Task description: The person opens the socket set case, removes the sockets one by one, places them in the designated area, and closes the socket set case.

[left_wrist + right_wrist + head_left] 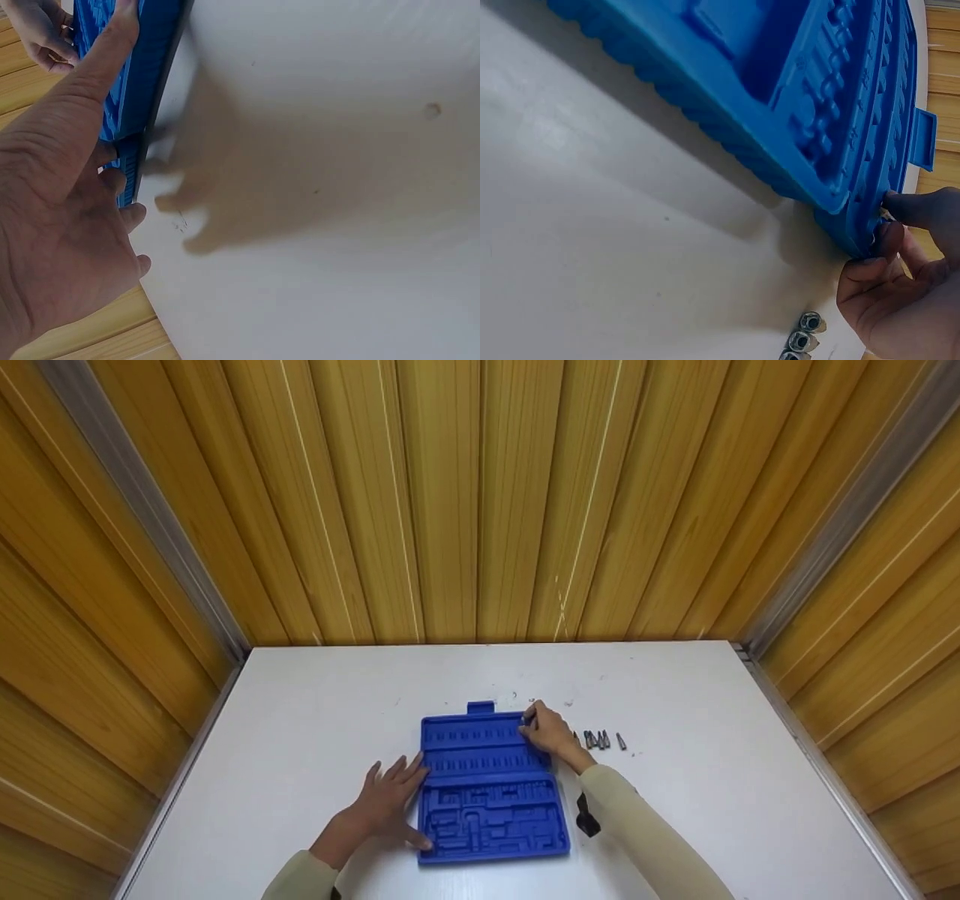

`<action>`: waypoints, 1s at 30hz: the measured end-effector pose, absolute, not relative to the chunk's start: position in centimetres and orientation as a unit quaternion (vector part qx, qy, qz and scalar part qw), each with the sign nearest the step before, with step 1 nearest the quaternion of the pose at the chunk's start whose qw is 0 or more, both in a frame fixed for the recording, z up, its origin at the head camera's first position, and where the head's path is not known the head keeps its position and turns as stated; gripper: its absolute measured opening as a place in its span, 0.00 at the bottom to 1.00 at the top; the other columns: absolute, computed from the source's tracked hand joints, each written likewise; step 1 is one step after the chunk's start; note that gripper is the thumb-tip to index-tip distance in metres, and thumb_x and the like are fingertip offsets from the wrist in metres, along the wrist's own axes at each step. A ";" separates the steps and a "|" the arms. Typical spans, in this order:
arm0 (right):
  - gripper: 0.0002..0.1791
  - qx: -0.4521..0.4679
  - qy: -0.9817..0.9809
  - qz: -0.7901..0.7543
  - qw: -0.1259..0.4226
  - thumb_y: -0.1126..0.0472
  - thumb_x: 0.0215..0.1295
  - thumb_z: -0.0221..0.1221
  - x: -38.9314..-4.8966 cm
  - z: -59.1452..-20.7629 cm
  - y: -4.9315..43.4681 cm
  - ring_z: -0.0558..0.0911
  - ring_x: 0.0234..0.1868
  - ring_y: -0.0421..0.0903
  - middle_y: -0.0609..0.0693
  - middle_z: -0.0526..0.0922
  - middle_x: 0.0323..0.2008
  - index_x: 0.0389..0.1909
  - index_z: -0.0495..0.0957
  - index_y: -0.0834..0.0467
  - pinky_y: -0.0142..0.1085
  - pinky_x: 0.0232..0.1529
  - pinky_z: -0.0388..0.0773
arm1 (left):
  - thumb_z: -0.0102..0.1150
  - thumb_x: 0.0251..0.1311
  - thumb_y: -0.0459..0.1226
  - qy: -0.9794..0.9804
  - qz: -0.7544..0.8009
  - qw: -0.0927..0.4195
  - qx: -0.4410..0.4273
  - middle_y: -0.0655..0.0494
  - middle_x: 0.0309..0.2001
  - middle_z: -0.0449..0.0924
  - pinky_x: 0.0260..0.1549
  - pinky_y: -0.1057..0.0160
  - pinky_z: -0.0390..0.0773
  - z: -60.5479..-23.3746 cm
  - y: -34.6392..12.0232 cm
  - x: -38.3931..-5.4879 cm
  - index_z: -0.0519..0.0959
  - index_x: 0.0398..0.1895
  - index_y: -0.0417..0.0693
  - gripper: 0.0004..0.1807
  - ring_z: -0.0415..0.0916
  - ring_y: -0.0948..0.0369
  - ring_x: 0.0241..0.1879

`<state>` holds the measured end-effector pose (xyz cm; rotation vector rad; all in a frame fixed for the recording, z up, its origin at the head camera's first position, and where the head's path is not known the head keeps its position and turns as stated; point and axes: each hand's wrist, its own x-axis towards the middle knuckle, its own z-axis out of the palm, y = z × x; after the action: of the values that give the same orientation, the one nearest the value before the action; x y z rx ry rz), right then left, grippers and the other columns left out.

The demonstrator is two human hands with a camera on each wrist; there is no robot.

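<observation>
A blue plastic tool case [493,775] lies unfolded on the white table, its molded slots showing in both halves. My left hand [384,802] rests along the case's left edge with fingers spread; the thumb touches the lower half's rim. In the left wrist view, that thumb lies over the case's side wall. At the upper right corner of the case, my right hand [551,731] pinches a small metal piece [885,218], apparently a bit socket, mostly hidden by the fingertips. Several metal bit sockets [602,740] lie just right of that hand, their square ends visible in the right wrist view.
The white table [315,712] meets wood-patterned panels [480,510] at the back and sides. A latch tab [481,707] sticks out from the case's far edge. Something black [587,817] shows under the right forearm. Small dark marks dot the tabletop.
</observation>
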<state>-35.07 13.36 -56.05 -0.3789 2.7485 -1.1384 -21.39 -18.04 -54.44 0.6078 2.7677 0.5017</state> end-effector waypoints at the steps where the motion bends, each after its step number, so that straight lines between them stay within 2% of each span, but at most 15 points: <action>1: 0.09 -0.126 0.915 -0.378 0.069 0.67 0.69 0.63 -35.1 -56.0 13.4 0.78 0.34 0.47 0.56 0.80 0.33 0.44 0.75 0.66 0.43 0.39 0.76 | 0.82 0.35 0.61 0.953 0.175 0.131 0.210 0.39 0.81 0.53 0.72 0.25 0.47 -54.4 -18.0 -21.4 0.60 0.77 0.37 0.68 0.52 0.35 0.78; 6: 0.06 -0.143 0.916 -0.371 0.055 0.66 0.66 0.65 -35.0 -56.2 13.3 0.77 0.33 0.47 0.56 0.80 0.31 0.38 0.79 0.65 0.43 0.39 0.75 | 0.83 0.34 0.61 0.952 0.188 0.136 0.202 0.40 0.81 0.52 0.72 0.25 0.45 -54.4 -18.2 -21.5 0.60 0.78 0.38 0.69 0.51 0.35 0.79; 11: 0.07 -0.179 0.899 -0.397 0.047 0.67 0.66 0.65 -34.8 -56.7 13.0 0.77 0.34 0.45 0.61 0.83 0.34 0.34 0.78 0.66 0.41 0.40 0.75 | 0.82 0.33 0.62 0.956 0.182 0.140 0.185 0.41 0.81 0.52 0.73 0.25 0.44 -54.6 -18.7 -21.1 0.59 0.78 0.38 0.70 0.51 0.36 0.79; 15: 0.08 -0.153 0.882 -0.444 0.045 0.67 0.67 0.65 -34.8 -56.9 13.2 0.75 0.34 0.43 0.62 0.85 0.36 0.32 0.77 0.66 0.38 0.40 0.74 | 0.82 0.34 0.62 0.954 0.185 0.139 0.190 0.40 0.81 0.52 0.72 0.25 0.45 -54.7 -18.8 -21.1 0.59 0.78 0.37 0.70 0.52 0.35 0.78; 19: 0.08 -0.118 0.867 -0.482 0.045 0.65 0.68 0.64 -34.9 -56.5 14.0 0.81 0.34 0.46 0.63 0.85 0.37 0.33 0.77 0.66 0.34 0.39 0.77 | 0.82 0.34 0.62 0.953 0.184 0.132 0.202 0.39 0.81 0.53 0.71 0.24 0.47 -54.6 -18.6 -21.2 0.60 0.77 0.36 0.69 0.53 0.34 0.78; 23: 0.08 -0.099 0.855 -0.505 0.065 0.65 0.70 0.63 -35.3 -55.8 15.4 0.86 0.31 0.52 0.64 0.86 0.35 0.37 0.78 0.68 0.31 0.30 0.77 | 0.82 0.35 0.61 0.952 0.185 0.130 0.206 0.39 0.81 0.53 0.71 0.24 0.47 -54.5 -18.4 -21.4 0.60 0.77 0.37 0.68 0.52 0.34 0.78; 27: 0.09 -0.086 0.857 -0.502 0.083 0.64 0.70 0.63 -35.5 -55.3 17.0 0.84 0.26 0.45 0.65 0.87 0.35 0.39 0.79 0.68 0.27 0.23 0.73 | 0.82 0.35 0.61 0.950 0.193 0.141 0.203 0.40 0.81 0.51 0.72 0.24 0.45 -54.5 -18.2 -21.5 0.59 0.78 0.37 0.69 0.51 0.35 0.79; 30: 0.10 -0.085 0.861 -0.493 0.091 0.63 0.71 0.62 -35.4 -55.1 18.2 0.80 0.23 0.41 0.66 0.87 0.36 0.40 0.79 0.68 0.29 0.22 0.72 | 0.83 0.34 0.61 0.949 0.198 0.145 0.200 0.40 0.82 0.51 0.72 0.25 0.44 -54.5 -18.1 -21.5 0.59 0.78 0.37 0.69 0.50 0.35 0.79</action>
<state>-35.45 18.23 -55.12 -0.2541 2.5593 -1.4656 -21.50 -18.06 -54.54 0.5762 2.7326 0.5700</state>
